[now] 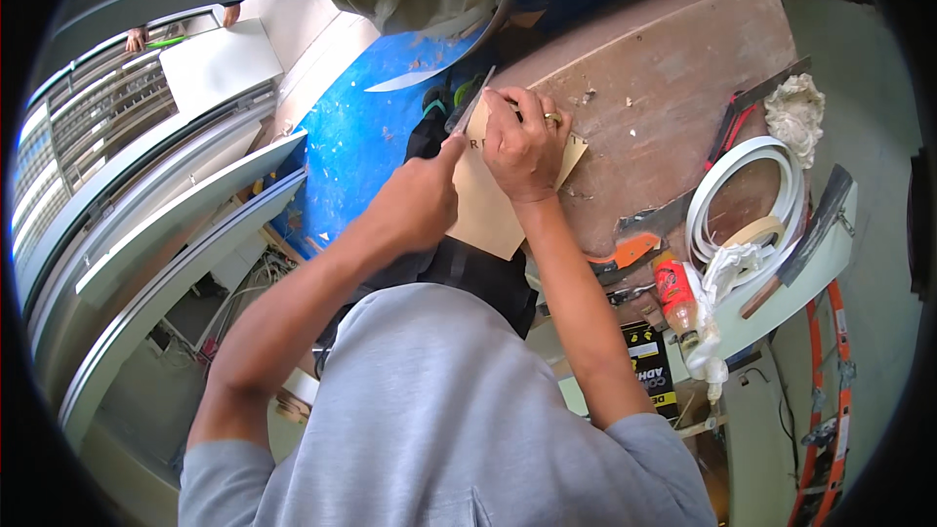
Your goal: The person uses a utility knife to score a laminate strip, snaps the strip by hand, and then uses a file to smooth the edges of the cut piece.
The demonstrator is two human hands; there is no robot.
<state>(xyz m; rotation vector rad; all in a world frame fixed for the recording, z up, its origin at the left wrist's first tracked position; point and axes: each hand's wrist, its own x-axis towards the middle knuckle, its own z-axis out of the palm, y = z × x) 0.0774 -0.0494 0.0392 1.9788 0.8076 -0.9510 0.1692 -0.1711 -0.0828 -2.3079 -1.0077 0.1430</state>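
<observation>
My left hand (pixel 427 197) is closed around a slim, grey, pointed blade (pixel 476 102) that slants up and to the right; its handle is hidden in the fist. A tan sheet (pixel 488 205) with dark print lies beside the blade, over the near edge of the brown work board (pixel 673 68). My right hand (pixel 529 141), with a ring on one finger, grips the sheet's upper part with curled fingers. The fingertips of this hand are close to the blade. Whether the blade touches the sheet's edge, I cannot tell.
Right of the sheet lie an orange-handled saw (pixel 630 250), a white strip roll (pixel 699 210), a masking tape roll (pixel 764 231), a red-labelled bottle (pixel 675 291) and a crumpled cloth (pixel 795 117). An orange ladder (pixel 837 371) stands far right. Another person's hands (pixel 137 39) show upper left near a white panel (pixel 220 63).
</observation>
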